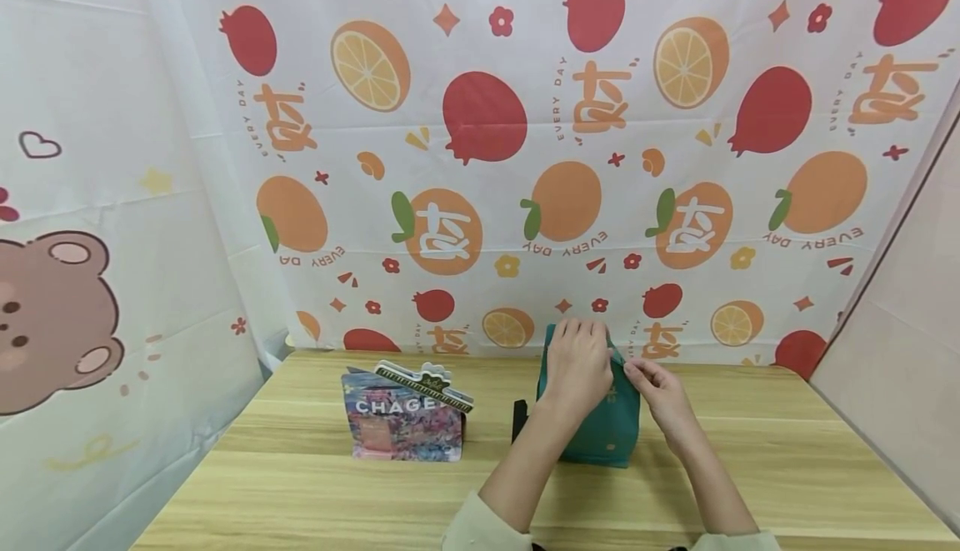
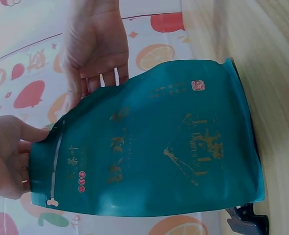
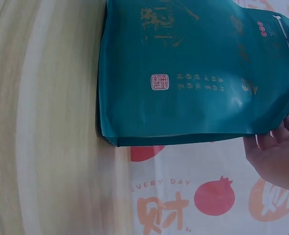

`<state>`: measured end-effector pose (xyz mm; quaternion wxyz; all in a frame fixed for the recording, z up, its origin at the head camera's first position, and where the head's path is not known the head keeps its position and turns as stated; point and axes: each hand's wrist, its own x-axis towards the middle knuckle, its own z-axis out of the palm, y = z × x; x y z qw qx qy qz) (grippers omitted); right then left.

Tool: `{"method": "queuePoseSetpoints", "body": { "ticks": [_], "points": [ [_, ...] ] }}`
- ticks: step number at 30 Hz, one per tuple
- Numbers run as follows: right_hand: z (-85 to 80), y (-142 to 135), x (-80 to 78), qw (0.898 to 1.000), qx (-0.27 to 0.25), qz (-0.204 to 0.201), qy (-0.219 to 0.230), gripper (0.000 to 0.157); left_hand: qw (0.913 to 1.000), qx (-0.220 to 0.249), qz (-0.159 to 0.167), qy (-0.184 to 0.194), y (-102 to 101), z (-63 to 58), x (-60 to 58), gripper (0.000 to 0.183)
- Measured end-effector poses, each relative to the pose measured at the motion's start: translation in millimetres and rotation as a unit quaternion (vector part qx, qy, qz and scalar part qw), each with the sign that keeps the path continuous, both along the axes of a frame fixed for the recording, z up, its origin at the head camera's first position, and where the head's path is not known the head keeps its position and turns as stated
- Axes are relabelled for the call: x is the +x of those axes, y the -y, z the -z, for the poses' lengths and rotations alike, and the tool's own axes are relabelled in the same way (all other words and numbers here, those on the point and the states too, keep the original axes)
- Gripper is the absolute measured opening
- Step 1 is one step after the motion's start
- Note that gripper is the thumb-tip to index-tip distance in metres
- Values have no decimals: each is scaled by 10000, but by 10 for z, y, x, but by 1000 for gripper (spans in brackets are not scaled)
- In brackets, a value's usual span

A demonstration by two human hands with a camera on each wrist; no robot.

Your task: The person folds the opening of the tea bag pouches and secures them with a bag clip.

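Observation:
A teal tea bag with gold characters stands upright on the table. My left hand grips its top edge from the left, thumb on the front and fingers behind in the left wrist view. At the upper right edge, my right hand pinches the bag between thumb and fingers; some of its fingers pass behind the bag in the right wrist view. A pale line with a small tab at one end crosses the bag just below its top.
On the left of the table stands a colourful bag marked CHAGE, with a decorated clip slanting across its top. A black object, partly hidden, lies left of the teal bag. A fruit-print cloth hangs behind.

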<state>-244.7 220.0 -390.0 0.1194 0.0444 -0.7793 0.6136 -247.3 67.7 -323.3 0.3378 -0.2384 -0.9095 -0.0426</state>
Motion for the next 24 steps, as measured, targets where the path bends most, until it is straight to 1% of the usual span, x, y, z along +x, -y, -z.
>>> {"method": "queuePoseSetpoints", "body": {
  "ticks": [3, 5, 8, 10, 16, 20, 24],
  "points": [
    [11, 2, 10, 9999, -29, -110, -21, 50, 9998, 109, 96, -144, -1, 19, -12, 12],
    [20, 13, 11, 9999, -48, -130, -34, 49, 9994, 182, 157, -232, 1, 33, -18, 10],
    [35, 53, -2, 9998, -152, 30, -95, 45, 9991, 244, 209, -283, 6, 40, -27, 7],
    [45, 88, -14, 9993, -295, 188, -133, 43, 9992, 211, 202, -257, 11, 28, -22, 6],
    [74, 160, -26, 9950, -670, 690, -284, 39, 9997, -198, 116, -11, -12, -68, -5, 12],
    [83, 178, -28, 9918, -853, 841, -442, 35, 9992, -298, 203, 194, -54, -119, -28, 15],
    [59, 183, -39, 9915, -828, 927, -386, 35, 9986, -415, 207, 254, -83, -154, -65, 16]
  ]
}}
